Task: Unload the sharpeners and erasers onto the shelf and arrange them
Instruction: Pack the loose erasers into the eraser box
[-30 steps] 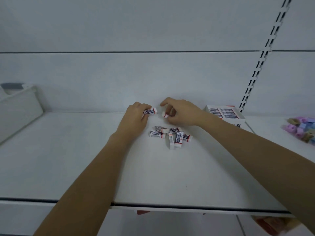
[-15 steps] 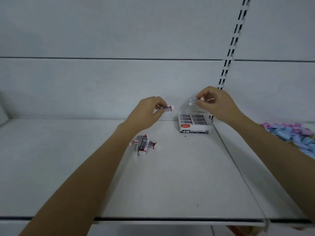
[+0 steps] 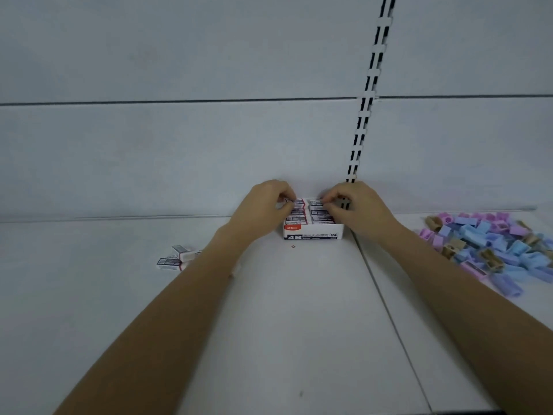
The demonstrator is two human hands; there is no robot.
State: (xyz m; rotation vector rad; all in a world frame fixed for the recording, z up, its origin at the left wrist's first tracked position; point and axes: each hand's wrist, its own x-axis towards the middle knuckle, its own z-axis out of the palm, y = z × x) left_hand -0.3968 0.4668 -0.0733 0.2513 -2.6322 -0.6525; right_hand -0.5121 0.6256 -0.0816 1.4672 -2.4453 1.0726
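A white eraser box (image 3: 312, 235) marked 4B stands at the back of the white shelf (image 3: 293, 319), with two rows of erasers inside. My left hand (image 3: 263, 209) pinches an eraser (image 3: 294, 202) over the back of the left row. My right hand (image 3: 356, 206) pinches another eraser (image 3: 316, 202) over the back of the right row. A few loose erasers (image 3: 175, 257) lie to the left, partly hidden behind my left forearm. A pile of blue, pink and tan sharpeners (image 3: 490, 247) covers the neighbouring shelf board on the right.
A slotted upright rail (image 3: 369, 94) runs up the back wall just behind the box. A seam (image 3: 386, 310) divides the two shelf boards. The shelf's front edge sits near the bottom of the view.
Both hands carried an eraser each from the loose pile on the left to the box and lowered them onto its back rows. The view shifted right.
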